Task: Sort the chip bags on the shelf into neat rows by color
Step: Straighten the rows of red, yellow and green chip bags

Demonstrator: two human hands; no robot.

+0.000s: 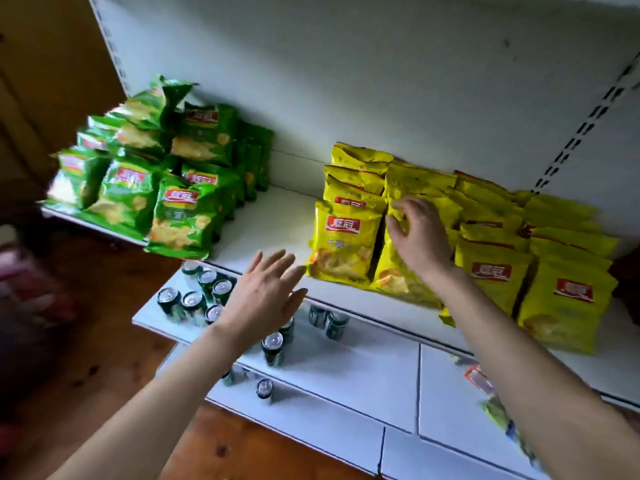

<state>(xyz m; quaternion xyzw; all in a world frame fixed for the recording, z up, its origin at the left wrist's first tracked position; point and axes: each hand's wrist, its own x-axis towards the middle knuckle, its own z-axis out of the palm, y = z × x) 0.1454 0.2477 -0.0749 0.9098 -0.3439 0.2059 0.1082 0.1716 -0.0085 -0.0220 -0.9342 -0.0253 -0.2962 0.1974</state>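
Note:
Green chip bags [180, 216] are heaped in rough rows at the left end of the white shelf [273, 220]. Yellow chip bags [495, 271] stand in several rows at the right. My right hand [419, 233] rests on the second yellow row from the left, fingers curled over the top of a yellow bag [398, 275] there; a firm grip is not clear. Just left of it stands the front bag of the first yellow row [343, 244]. My left hand [266, 292] hovers open, fingers spread, in front of the shelf edge near that first row, holding nothing.
A bare stretch of shelf separates the green and yellow groups. The lower shelf [363, 362] holds several green drink cans [273, 348]. Small packets [485, 386] lie on the lower right shelf. Wooden floor [104, 341] is at left, and the white back panel [381, 81] rises behind.

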